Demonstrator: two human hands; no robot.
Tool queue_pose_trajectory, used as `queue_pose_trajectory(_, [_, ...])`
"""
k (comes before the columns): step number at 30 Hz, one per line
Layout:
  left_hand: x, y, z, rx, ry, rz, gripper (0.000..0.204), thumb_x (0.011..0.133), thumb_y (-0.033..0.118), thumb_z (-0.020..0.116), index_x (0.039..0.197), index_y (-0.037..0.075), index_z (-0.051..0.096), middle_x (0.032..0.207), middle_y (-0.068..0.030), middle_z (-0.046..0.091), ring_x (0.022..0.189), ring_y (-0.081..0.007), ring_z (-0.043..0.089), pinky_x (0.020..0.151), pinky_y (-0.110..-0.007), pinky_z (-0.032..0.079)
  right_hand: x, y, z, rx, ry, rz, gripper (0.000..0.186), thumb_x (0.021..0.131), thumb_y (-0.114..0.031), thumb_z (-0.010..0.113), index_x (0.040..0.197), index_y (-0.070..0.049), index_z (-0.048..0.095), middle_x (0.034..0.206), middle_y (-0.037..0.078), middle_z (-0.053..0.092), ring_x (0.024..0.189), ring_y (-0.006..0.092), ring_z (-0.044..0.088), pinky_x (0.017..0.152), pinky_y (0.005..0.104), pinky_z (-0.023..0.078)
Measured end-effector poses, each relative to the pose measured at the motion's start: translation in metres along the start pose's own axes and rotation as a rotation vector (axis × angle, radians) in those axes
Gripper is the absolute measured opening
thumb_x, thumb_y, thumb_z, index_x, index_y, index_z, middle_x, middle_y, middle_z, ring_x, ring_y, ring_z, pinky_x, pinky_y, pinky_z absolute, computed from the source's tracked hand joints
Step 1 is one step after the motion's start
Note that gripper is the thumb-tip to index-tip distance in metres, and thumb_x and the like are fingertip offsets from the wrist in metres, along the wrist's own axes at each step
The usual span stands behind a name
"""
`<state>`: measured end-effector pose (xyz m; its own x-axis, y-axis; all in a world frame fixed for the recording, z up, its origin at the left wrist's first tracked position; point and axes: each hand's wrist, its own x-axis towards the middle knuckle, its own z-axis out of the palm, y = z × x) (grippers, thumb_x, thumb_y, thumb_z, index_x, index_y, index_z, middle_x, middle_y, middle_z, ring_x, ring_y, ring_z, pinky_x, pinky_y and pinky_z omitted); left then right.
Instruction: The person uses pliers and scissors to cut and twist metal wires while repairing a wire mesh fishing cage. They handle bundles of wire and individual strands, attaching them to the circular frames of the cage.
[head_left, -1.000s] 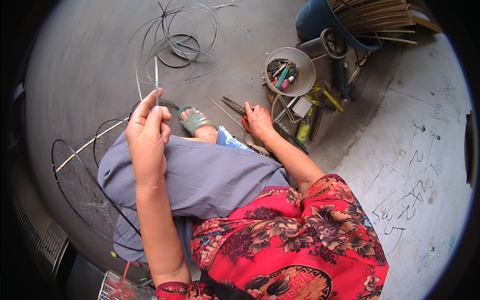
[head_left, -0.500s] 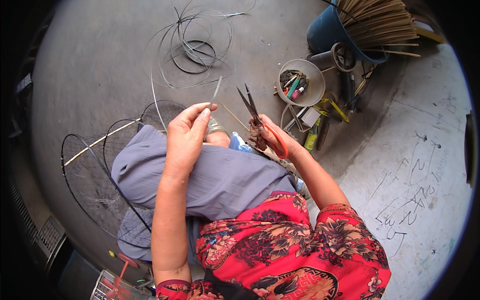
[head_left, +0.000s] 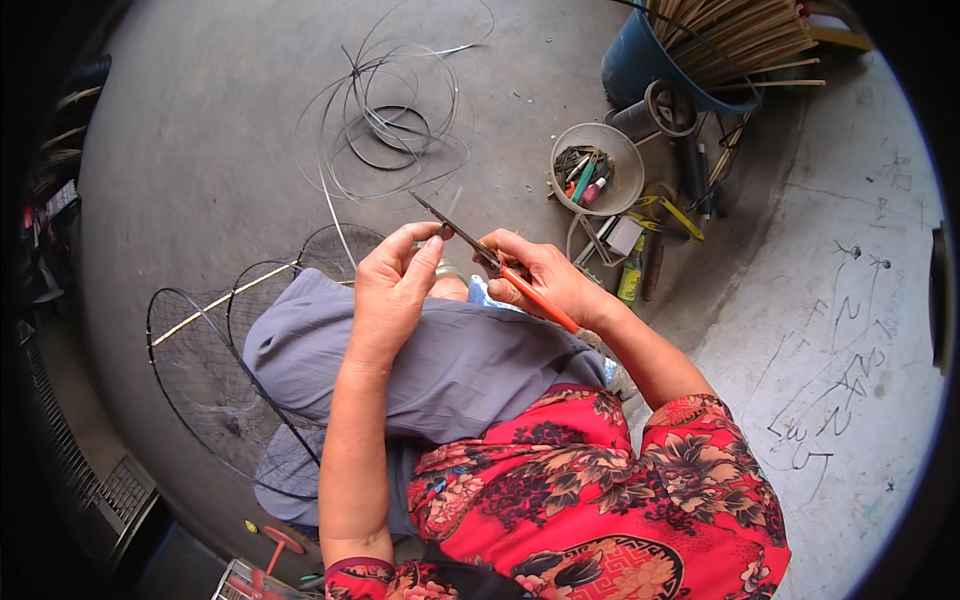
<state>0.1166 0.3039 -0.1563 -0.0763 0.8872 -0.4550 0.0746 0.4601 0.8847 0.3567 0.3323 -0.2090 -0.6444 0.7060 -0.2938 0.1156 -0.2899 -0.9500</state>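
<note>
My right hand grips a pair of scissors with orange handles. Their dark blades point up and left, reaching the fingertips of my left hand. Between that thumb and forefinger I pinch a thin, pale flat strip, whose free end sticks up past the blades. Blade and strip cross close to my fingertips; whether the blades have bitten into it, I cannot tell. Both hands are above my lap, over grey cloth.
Coiled wire or strip lies on the floor ahead. Black netting on hoops stands at my left. On the right are a round tub of small tools, a blue bucket of thin sticks, and a yellow-green bottle.
My right hand has brought the scissors left, tilting the blades toward my left hand, where they now meet the strip. The left hand still pinches the strip.
</note>
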Motion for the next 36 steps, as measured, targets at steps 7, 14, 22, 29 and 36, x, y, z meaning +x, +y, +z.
queue_pose_trajectory(7, [0.001,-0.001,0.001,-0.075,-0.035,-0.036,0.024,0.113,0.014,0.071,0.132,0.0,0.076,0.1,0.0045,0.074,0.069,0.0009,0.044,0.059,-0.019,0.034,-0.008,-0.004,-0.001,-0.012,-0.001,-0.006,0.055,0.106,-0.041,0.079,0.144,-0.006,0.06,0.09,0.003,0.059,0.083,0.0113,0.052,0.077,0.0314,0.049])
queue_pose_trajectory(14, [-0.001,0.003,0.007,-0.033,-0.045,-0.047,0.021,0.113,0.012,0.071,0.129,0.0,0.079,0.086,0.01,0.063,0.067,0.0017,0.039,0.057,-0.02,0.031,-0.015,0.001,0.006,0.001,0.049,0.005,0.061,0.106,-0.051,0.078,0.143,-0.006,0.06,0.089,0.003,0.059,0.083,0.0109,0.052,0.077,0.0321,0.049])
queue_pose_trajectory(22, [-0.001,0.003,0.008,0.02,-0.12,-0.128,0.022,0.113,0.013,0.071,0.129,0.0,0.08,0.082,0.0112,0.059,0.068,0.0015,0.043,0.058,-0.02,0.033,-0.028,0.022,0.017,0.007,0.125,0.074,0.059,0.105,-0.055,0.078,0.133,-0.006,0.061,0.084,0.004,0.056,0.079,0.0125,0.051,0.072,0.0337,0.048])
queue_pose_trajectory(29, [0.001,0.0,0.01,0.046,-0.134,-0.119,0.022,0.112,0.013,0.072,0.129,0.002,0.08,0.092,0.0078,0.069,0.074,0.0006,0.049,0.062,-0.021,0.038,-0.032,0.032,0.022,-0.031,0.161,-0.033,0.059,0.109,-0.06,0.07,0.132,-0.007,0.061,0.084,0.006,0.056,0.08,0.0156,0.051,0.075,0.033,0.049])
queue_pose_trajectory(36, [-0.001,0.001,0.005,0.107,-0.188,-0.174,0.023,0.112,0.013,0.072,0.129,0.0,0.08,0.105,0.0023,0.078,0.081,-0.0002,0.056,0.067,-0.02,0.044,-0.037,0.027,0.02,0.023,0.121,0.079,0.059,0.109,-0.063,0.07,0.125,-0.006,0.062,0.082,0.004,0.052,0.08,0.013,0.049,0.073,0.0328,0.047])
